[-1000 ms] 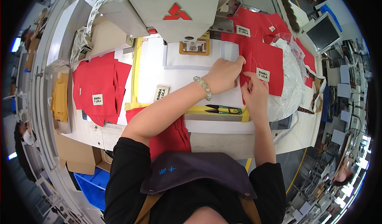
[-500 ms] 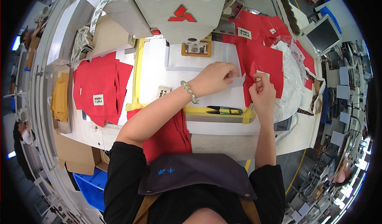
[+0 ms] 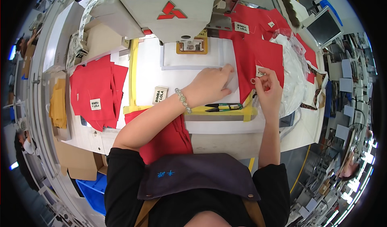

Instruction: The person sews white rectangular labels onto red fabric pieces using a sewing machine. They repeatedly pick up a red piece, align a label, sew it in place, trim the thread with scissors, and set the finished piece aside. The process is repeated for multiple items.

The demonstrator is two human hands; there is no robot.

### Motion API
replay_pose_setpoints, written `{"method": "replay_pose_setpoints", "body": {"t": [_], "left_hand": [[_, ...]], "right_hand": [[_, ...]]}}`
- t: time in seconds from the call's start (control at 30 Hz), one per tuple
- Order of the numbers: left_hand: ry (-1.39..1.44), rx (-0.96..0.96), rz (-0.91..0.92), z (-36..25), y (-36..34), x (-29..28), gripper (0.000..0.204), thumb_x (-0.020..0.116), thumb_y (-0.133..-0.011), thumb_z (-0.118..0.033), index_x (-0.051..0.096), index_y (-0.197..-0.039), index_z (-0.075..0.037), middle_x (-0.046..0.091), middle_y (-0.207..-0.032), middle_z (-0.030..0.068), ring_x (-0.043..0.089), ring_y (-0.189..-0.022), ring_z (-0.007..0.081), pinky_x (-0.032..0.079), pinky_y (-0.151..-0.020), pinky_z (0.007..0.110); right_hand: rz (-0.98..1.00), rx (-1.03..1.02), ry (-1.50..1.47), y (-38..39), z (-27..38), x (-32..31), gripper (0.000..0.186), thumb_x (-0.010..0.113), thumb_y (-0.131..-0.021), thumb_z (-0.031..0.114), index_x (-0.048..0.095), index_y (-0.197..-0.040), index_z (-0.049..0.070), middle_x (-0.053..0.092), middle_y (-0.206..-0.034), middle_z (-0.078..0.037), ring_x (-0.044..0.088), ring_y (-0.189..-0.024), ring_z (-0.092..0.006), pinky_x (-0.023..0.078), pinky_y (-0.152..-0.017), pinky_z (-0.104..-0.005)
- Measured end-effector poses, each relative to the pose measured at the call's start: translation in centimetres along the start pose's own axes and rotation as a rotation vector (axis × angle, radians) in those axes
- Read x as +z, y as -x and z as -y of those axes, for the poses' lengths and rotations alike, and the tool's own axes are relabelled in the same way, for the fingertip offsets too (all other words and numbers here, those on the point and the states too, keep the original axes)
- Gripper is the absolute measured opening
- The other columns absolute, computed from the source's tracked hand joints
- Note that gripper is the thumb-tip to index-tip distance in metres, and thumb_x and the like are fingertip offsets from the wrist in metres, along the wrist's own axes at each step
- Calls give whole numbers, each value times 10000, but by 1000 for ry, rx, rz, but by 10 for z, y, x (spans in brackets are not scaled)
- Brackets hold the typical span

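My left hand (image 3: 207,85), with a beaded bracelet at its wrist, hovers over or rests on the white board (image 3: 149,69). Its thumb stands apart from the bent fingers, and I see nothing held. To the right, my right hand (image 3: 269,90) is closed in a pinch at the red fabric pieces (image 3: 264,55), beside a pale label; whatever lies between the fingertips is too small to make out. Black-handled thread snips (image 3: 223,107) lie on the board's near edge, just below my left hand. A small stack of pale labels (image 3: 160,94) sits left of my left wrist.
A large white machine head (image 3: 169,9) overhangs the board, above a brown-framed plate (image 3: 192,46). Labelled red pieces (image 3: 96,94) are piled at left, more red fabric (image 3: 165,136) at the front edge. Clear plastic wrapping (image 3: 292,81) lies at right; a blue crate (image 3: 92,192) stands below.
My left hand has come slightly nearer to me, and its thumb has spread from the fingers. My right hand stays beside the red pieces. The whole view has shifted a little.
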State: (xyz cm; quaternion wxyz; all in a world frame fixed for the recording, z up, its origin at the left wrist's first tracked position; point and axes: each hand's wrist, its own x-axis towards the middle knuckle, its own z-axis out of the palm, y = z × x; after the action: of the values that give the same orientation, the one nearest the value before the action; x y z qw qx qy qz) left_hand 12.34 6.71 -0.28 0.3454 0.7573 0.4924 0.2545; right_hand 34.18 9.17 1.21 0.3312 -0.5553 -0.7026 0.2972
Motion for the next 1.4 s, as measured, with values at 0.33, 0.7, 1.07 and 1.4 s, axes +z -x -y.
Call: {"method": "replay_pose_setpoints", "body": {"t": [0.33, 0.7, 1.07, 1.4], "left_hand": [[-201, 229, -5, -4, 17, 8, 626, 701, -755, -67, 443, -1324, -33, 572, -1124, 192, 568, -1029, 366, 431, -919, 448], [-509, 304, -397, 16, -29, 10, 323, 577, -791, -28, 516, -1107, -42, 647, -801, 84, 640, -790, 255, 473, -785, 362], [-750, 335, -275, 19, -60, -7, 352, 626, -758, -73, 553, -1102, -83, 617, -689, 37, 627, -687, 200, 454, -765, 325], [20, 171, -393, -14, -1, -34, 236, 713, -805, -45, 618, -1012, -108, 681, -722, 26, 646, -732, 139, 435, -746, 289]], "right_hand": [[-160, -58, 420, 5, -31, -53, 322, 647, -854, 115, 615, -1174, 109, 625, -1051, -14, 566, -861, -143, 314, -937, -331], [-158, -90, 519, 12, -28, -43, 289, 653, -846, 123, 620, -1133, 135, 607, -1122, -20, 559, -1067, -162, 275, -969, -351], [-80, -167, 483, 7, 1, -23, 267, 654, -857, 124, 640, -1123, 139, 624, -1149, -21, 552, -1119, -159, 255, -988, -345], [-23, -142, -6, 3, 25, -8, 348, 719, -801, 52, 654, -1141, 89, 633, -1105, -40, 618, -830, -135, 436, -805, -276]]}}
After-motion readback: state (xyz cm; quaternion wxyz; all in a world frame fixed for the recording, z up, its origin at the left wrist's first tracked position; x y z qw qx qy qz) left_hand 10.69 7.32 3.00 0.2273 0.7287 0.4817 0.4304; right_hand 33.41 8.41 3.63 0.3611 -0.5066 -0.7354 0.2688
